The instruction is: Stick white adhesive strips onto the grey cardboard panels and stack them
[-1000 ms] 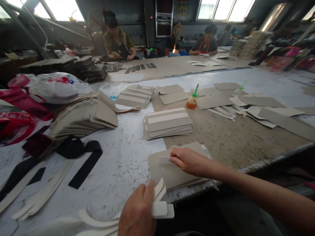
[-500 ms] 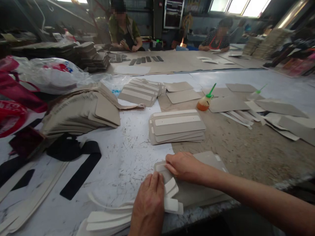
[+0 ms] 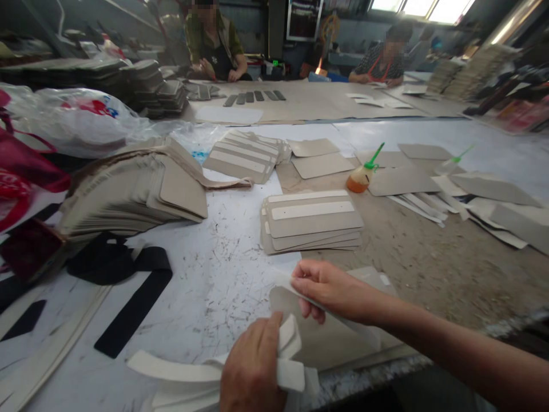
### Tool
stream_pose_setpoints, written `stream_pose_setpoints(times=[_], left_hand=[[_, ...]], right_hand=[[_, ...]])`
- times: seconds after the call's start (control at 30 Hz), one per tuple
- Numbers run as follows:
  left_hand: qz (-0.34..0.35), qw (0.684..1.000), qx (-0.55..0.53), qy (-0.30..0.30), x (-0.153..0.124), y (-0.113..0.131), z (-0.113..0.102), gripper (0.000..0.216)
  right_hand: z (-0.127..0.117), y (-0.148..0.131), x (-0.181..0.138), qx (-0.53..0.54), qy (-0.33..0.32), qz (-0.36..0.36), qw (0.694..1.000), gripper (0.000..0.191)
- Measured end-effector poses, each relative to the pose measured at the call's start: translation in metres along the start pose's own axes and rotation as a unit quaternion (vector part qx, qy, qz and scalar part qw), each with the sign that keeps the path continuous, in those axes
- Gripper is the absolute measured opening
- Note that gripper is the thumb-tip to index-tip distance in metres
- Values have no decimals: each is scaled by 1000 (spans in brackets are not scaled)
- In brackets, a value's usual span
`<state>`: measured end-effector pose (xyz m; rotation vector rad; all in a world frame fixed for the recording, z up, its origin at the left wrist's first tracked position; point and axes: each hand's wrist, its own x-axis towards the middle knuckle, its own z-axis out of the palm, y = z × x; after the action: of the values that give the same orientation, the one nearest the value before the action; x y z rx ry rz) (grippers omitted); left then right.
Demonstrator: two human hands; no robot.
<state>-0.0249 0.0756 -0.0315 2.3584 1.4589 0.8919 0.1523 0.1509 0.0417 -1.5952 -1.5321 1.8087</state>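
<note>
Head view: a long counter [image 3: 206, 269] with a white, scratched, ink-flecked top runs back through a dim workshop. A sheet of brown board [image 3: 429, 257] covers its right side. At the far end one person [image 3: 212, 40] and a second person [image 3: 381, 57] sit bent over dark and pale pieces.

At the near edge the left hand [image 3: 253, 372] has its fingers clamped around a bundle of white strips [image 3: 287, 366], soft and curved with rounded ends. Just beyond it the right hand [image 3: 330, 289] has its fingers pinched together on a single white strip [image 3: 283, 278], thin and flat. It is held over a grey card [image 3: 326, 337] with rounded corners that lies partly over the counter's edge.

Right behind that hand sits a neat stack of grey cards [image 3: 311, 220], each carrying a white band. Farther back stands an orange glue bottle [image 3: 360, 177] with a green nozzle, among loose card pieces [image 3: 403, 180]. To the left a tall fanned pile of cards [image 3: 137, 194] leans over matte black strips [image 3: 132, 303]. Behind it lie a crinkled clear plastic bag [image 3: 77, 120] and a red bag [image 3: 21, 166].
</note>
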Motion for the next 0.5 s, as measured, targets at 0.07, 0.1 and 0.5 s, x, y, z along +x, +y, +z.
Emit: stream_pose_setpoints(times=[0.07, 0.1, 0.5], left_hand=[[-68, 991, -111, -20, 7, 4, -17, 27], [-93, 982, -160, -48, 11, 8, -25, 30], [-135, 895, -204, -372, 5, 23, -47, 21]], right_hand=[[6, -11, -3, 201, 15, 6, 979, 15], [10, -17, -4, 274, 30, -5, 961, 15], [21, 32, -77, 304, 210, -72, 927, 22]])
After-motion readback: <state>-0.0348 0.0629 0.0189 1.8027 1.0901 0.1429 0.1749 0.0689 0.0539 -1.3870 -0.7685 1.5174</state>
